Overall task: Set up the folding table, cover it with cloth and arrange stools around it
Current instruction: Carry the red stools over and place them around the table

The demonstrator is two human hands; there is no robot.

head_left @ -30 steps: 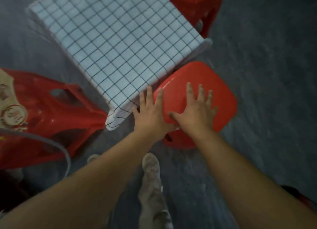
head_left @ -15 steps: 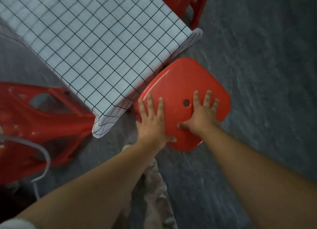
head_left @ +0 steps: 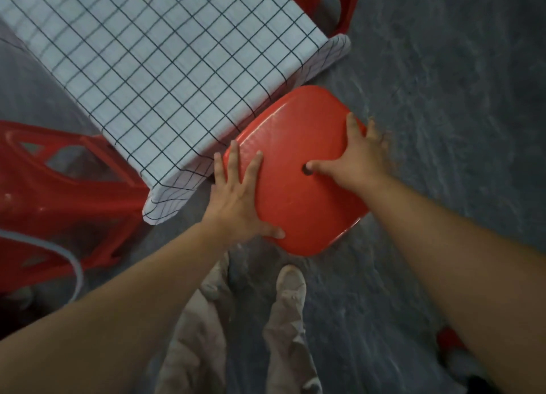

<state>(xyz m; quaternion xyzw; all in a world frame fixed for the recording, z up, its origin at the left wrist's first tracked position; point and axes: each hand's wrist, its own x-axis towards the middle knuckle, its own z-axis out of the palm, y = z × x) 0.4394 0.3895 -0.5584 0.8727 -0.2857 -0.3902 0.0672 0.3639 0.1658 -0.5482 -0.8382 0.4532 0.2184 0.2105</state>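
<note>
The folding table [head_left: 153, 77] stands covered with a white cloth printed with a black grid; one cloth corner [head_left: 165, 204] hangs down near me. A red plastic stool [head_left: 295, 187] with a small hole in its seat stands on the floor against the table's near right side. My left hand [head_left: 236, 198] rests flat on the seat's left edge, fingers spread and thumb on the near rim. My right hand [head_left: 360, 157] lies on the seat's right part, with its thumb by the hole and its fingers reaching the far right rim.
Another red stool [head_left: 59, 187] stands left of the table, and a third [head_left: 342, 0] shows past its far corner. A grey cable [head_left: 74, 263] curves at the left. My legs and shoes [head_left: 291, 281] are just below the stool. Grey floor lies to the right.
The seat now faces up flat beside the table. My hands have slid apart on it, the left to the left rim and the right to the far right rim.
</note>
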